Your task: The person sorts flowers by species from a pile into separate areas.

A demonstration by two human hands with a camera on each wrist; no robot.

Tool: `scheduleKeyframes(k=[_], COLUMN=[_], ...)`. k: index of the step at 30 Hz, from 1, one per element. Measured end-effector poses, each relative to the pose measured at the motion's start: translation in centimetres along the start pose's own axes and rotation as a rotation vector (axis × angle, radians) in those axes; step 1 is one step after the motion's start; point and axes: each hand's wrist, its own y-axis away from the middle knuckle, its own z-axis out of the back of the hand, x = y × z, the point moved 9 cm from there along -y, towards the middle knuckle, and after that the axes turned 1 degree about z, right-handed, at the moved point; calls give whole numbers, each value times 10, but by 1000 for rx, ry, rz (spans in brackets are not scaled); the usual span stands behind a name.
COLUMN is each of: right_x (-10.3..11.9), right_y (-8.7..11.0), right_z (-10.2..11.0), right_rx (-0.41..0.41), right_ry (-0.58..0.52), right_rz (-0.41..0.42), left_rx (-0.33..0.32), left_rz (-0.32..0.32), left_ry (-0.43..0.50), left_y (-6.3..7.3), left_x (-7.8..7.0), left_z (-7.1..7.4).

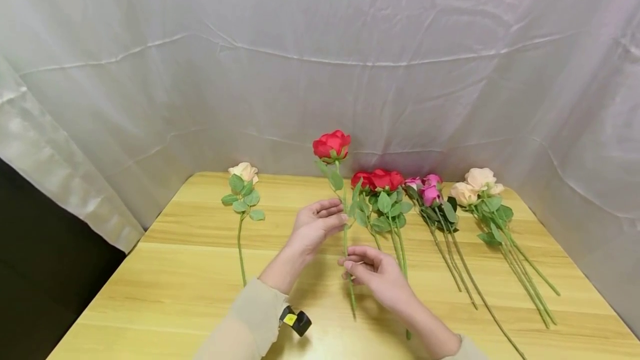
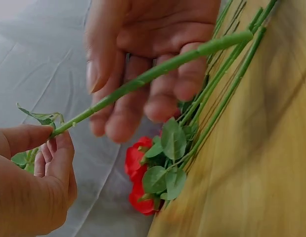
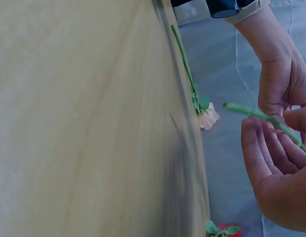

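Note:
A red artificial rose (image 1: 332,146) stands upright above the table. My left hand (image 1: 316,225) pinches its green stem between thumb and fingers, just below the leaves. Lower down, my right hand (image 1: 377,276) is beside the stem, its fingers loosely bent. In the left wrist view the bare lower stem (image 2: 143,83) crosses in front of the right hand's fingers, with the thumb apart from it. The right wrist view shows the stem's cut end (image 3: 237,107) sticking out past the right fingertips.
Red roses (image 1: 382,180), magenta roses (image 1: 431,190) and cream roses (image 1: 479,182) lie in groups on the right of the wooden table (image 1: 165,293). One cream rose (image 1: 244,172) lies alone at left. A grey curtain (image 1: 320,71) hangs behind.

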Motion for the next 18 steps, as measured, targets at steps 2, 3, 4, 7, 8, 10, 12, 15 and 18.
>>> scheduleKeyframes(k=[2, 3, 4, 7, 8, 10, 12, 15, 18], right_x=[0, -1, -1, -2, -2, -3, -4, -4, -3], right_y=[1, 1, 1, 1, 1, 1, 1, 2, 2], right_z=[-1, -1, 0, 0, 1, 1, 2, 3, 3], right_rx=[-9, -13, -17, -15, -13, -8, -3, 3, 11], right_ry=[1, 1, 5, 11, 14, 17, 20, 29, 35], right_rz=[-11, -16, -20, -30, -33, -37, -40, -38, -30], left_rx=[4, 6, 9, 20, 23, 27, 29, 31, 40], left_rz=[-1, 3, 0, -1, -2, -3, -2, -1, -9], left_ry=[-11, -15, -21, -34, -38, -41, -41, -37, -38], left_y=[1, 1, 1, 1, 1, 0, 0, 1, 1], left_x=[2, 3, 3, 5, 5, 6, 7, 6, 5], left_z=[-1, -1, -2, -3, -3, -4, -4, -4, -3])
